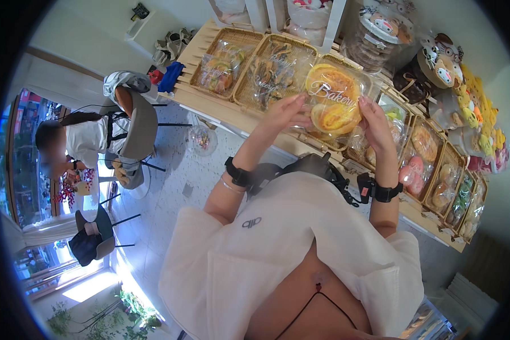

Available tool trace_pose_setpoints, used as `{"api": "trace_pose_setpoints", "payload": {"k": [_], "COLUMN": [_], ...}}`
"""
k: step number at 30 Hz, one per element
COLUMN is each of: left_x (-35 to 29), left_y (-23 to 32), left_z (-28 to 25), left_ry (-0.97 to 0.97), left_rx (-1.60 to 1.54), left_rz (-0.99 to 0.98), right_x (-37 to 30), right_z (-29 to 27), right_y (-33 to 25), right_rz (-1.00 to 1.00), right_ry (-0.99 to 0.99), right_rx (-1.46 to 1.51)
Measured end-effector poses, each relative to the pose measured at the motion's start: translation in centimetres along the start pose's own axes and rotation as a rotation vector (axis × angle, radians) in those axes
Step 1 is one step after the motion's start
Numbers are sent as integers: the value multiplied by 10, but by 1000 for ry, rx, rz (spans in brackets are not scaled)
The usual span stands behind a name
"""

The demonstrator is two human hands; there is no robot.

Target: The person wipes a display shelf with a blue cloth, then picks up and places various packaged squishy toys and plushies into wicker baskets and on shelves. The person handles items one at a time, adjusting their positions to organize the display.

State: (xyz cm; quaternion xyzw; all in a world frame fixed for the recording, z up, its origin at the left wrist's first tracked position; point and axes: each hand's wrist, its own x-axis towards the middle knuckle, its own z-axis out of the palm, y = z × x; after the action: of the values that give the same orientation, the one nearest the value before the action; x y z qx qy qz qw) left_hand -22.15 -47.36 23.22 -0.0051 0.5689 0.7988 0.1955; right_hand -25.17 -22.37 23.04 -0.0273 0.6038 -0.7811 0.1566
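Over the display table, my left hand (290,113) and my right hand (376,126) hold a clear bag of round yellow bread (335,85) between them. White lettering runs across its film. The left fingers are closed on the bag's left edge, and my right thumb and fingers grip the right edge. Beneath the bag is a wicker basket, mostly hidden by the bread and my hands. Just left of it, another wicker basket (307,55) holds bagged dark-streaked pastries (273,72).
More baskets of wrapped bread line the wooden table (203,39), including one with pink buns (412,177). Cake boxes and plush-topped tubs stand behind. At left, a person (88,136) sits on a chair (143,127) by the windows; another chair (103,241) holds a black bag.
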Motion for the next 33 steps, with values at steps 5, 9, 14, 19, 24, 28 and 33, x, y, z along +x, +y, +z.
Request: {"api": "trace_pose_setpoints", "payload": {"k": [5, 9, 14, 19, 24, 28, 33], "left_x": [-1, 0, -5, -8, -14, -14, -12], "left_y": [1, -3, -9, -6, 5, 6, 5], "left_z": [7, 6, 10, 13, 26, 26, 27], "left_ry": [-2, 43, 134, 231, 227, 187, 138], "left_rx": [79, 115, 13, -44, -33, -17, 11], "left_rz": [100, 136, 269, 249, 220, 193, 187], "right_x": [-3, -3, -6, -16, -17, -15, -16], "right_z": [3, 7, 8, 3, 15, 18, 18], "right_y": [4, 7, -3, -11, -11, -10, -8], "right_rz": [38, 18, 24, 192, 167, 189, 211], "right_ry": [13, -10, -114, -323, -416, -385, -366], "right_rx": [-132, -100, -363, -329, -251, -254, -232]}}
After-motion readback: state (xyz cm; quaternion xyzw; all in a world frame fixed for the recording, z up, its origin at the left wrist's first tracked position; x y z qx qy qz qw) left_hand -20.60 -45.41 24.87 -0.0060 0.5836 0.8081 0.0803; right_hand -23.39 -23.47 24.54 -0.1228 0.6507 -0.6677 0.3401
